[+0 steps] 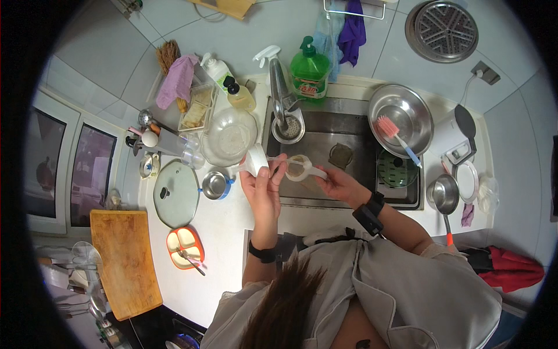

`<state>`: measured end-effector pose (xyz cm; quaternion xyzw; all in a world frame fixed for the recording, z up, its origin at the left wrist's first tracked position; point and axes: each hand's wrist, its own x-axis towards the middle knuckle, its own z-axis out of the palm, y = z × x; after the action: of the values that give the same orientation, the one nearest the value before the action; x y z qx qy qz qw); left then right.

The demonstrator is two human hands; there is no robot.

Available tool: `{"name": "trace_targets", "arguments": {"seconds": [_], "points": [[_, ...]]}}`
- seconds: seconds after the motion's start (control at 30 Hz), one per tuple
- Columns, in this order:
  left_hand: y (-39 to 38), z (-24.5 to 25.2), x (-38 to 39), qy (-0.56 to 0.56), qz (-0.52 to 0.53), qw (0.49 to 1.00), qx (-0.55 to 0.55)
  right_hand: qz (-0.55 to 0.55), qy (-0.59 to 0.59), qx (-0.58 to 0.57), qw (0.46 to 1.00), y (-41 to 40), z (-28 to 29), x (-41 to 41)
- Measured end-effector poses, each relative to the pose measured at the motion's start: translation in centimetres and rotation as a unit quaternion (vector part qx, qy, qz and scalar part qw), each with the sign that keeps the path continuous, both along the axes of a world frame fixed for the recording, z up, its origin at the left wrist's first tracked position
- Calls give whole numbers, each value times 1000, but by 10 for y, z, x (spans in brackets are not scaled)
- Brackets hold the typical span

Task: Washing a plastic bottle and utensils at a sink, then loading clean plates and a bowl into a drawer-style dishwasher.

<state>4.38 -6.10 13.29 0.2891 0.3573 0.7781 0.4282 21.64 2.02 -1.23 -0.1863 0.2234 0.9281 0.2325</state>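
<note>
Over the left edge of the steel sink [320, 183], my left hand [263, 192] grips a white round plastic piece [256, 159], with something clear beside it. My right hand [342, 186] pinches the handle of a small white plastic ring piece [298, 169] above the basin. A thin clear strip runs between the two pieces, near my left fingertips; what it is I cannot tell. Behind them stands the metal faucet [279, 87]. A dark drain cover [340, 156] lies on the basin floor.
A steel bowl [403, 113] with a pink brush [388, 126] covers the sink's right corner. Left are a glass bowl [231, 135], steel cup [215, 185], glass lid [176, 196], divided plate [185, 246] and cutting board [126, 261]. A ladle [445, 194] lies right.
</note>
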Motion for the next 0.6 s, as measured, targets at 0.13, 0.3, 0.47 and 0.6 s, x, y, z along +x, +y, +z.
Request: {"name": "trace_targets", "arguments": {"seconds": [0.13, 0.3, 0.47, 0.6], "points": [[1, -1, -8, -175, -63, 983, 12, -6, -32, -34, 999, -6, 2, 1], [0, 2, -22, -365, -135, 921, 22, 42, -10, 37, 998, -14, 44, 0], [-3, 5, -27, -490, -207, 845, 60, 50, 51, 18, 997, -20, 74, 3], [-4, 6, -28, -524, -231, 818, 62, 59, -15, 43, 997, -21, 87, 7]]}}
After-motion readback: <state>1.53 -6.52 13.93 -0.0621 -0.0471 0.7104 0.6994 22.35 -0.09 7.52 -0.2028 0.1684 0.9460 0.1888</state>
